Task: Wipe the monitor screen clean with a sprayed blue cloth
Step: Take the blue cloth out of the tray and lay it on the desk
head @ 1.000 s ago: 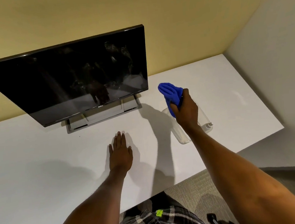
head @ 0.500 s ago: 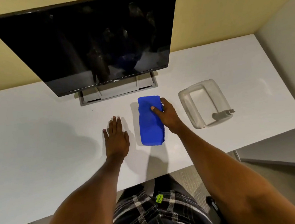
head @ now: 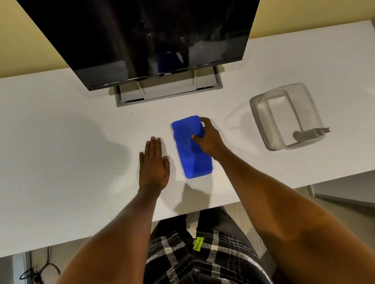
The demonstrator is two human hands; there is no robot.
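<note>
On the desk [head: 46,143] below the monitor [head: 149,27], right hand [head: 208,141] curled round blue cloth [head: 192,159]; left hand [head: 153,165] flat, empty

Grips the folded blue cloth [head: 190,157] on the desk [head: 57,142] with the right hand [head: 208,140]; rests the left hand [head: 153,165] flat alongside.

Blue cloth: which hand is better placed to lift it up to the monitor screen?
Right, probably. The right hand pinches the blue cloth at its right edge, in front of the monitor screen; the left hand lies flat on the desk beside it.
</note>
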